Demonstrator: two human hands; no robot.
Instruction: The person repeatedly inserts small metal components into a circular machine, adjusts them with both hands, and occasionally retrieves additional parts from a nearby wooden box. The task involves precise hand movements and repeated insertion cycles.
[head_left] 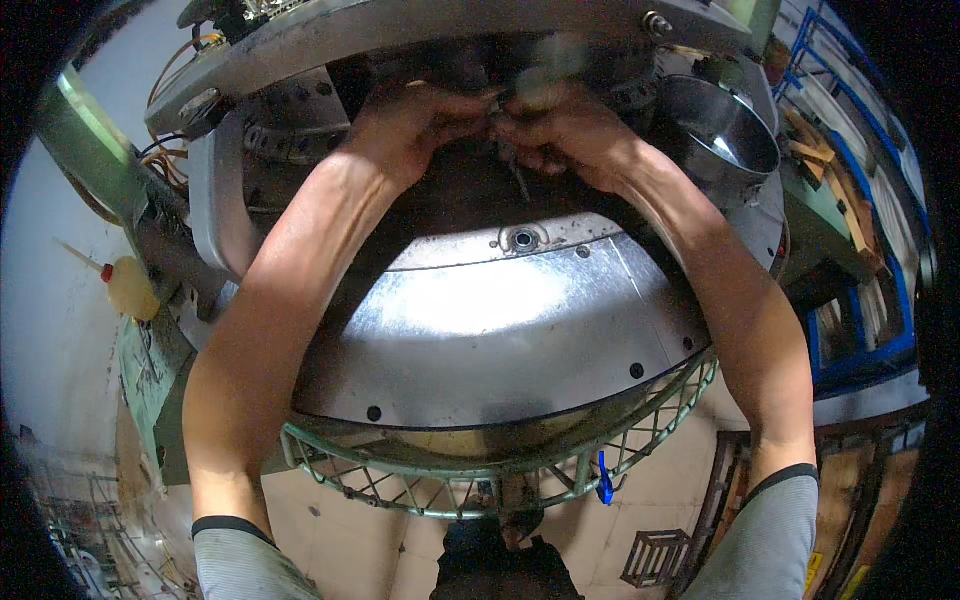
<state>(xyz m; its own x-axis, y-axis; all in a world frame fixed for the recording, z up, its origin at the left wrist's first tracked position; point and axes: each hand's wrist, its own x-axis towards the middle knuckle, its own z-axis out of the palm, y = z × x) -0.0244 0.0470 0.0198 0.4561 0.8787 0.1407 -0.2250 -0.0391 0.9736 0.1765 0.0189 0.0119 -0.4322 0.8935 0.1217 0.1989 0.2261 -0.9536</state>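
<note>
Steel, thin and stiff-looking, that little pin (519, 180) at upper centre of the frame hangs below both hands, left hand (415, 125) and right hand (570, 135) pinching small blurred hardware above the shiny curved plate (500, 320) — likely light, slippery, best gripped near its top.

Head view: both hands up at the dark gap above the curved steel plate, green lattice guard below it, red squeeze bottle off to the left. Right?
Nearly. The bottle on the left is pale yellow with only a red tip, not red. The head view shows it. The rest holds: left hand and right hand meet at the dark gap above the steel plate, with the green guard below.
</note>
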